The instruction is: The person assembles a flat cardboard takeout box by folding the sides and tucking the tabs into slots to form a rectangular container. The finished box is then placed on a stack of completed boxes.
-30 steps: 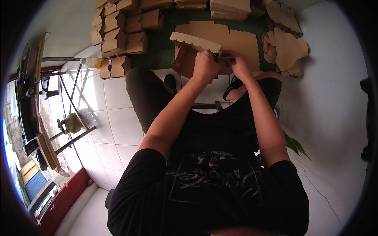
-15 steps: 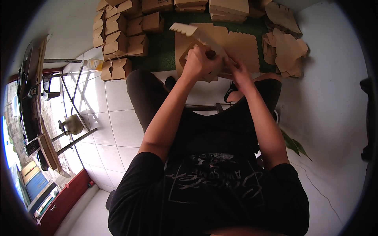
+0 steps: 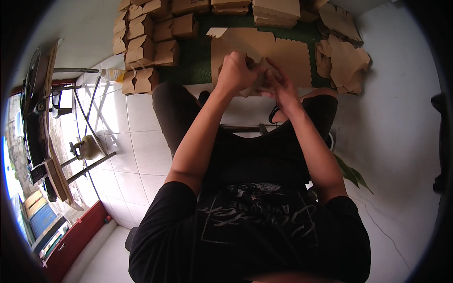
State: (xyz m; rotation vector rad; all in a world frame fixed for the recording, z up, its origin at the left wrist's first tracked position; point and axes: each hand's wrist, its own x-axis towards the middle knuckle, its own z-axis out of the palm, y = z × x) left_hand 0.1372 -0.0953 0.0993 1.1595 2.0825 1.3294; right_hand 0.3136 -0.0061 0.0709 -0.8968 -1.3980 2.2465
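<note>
Two bare hands meet over a pale brown folded cardboard piece (image 3: 254,86), just beyond the person's knees. The left hand (image 3: 237,73) is curled, its fingers and thumb pinching the piece from the left. The right hand (image 3: 281,89) grips its right side, fingers bent against the card; the exact contact of its fingertips is partly hidden. The piece is tilted, and a pale scalloped edge shows up and to the left of the left hand. Just behind the hands lies a flat brown cardboard sheet (image 3: 295,59) with a wavy right edge, resting on a green, grass-like mat (image 3: 196,63). On the left of the mat, small brown cardboard boxes with folded tops (image 3: 139,49) sit packed in rows; along the far side are wider, flatter brown cardboard boxes (image 3: 276,10). To the right is a loose pile of flat brown cardboard cut-outs (image 3: 349,59). A clear bottle with yellow-orange contents (image 3: 113,75) is near the nearest small boxes. Nearer the viewer are dark trousers (image 3: 172,108) and a black printed T-shirt (image 3: 264,254), above a white tiled floor (image 3: 146,151).
</note>
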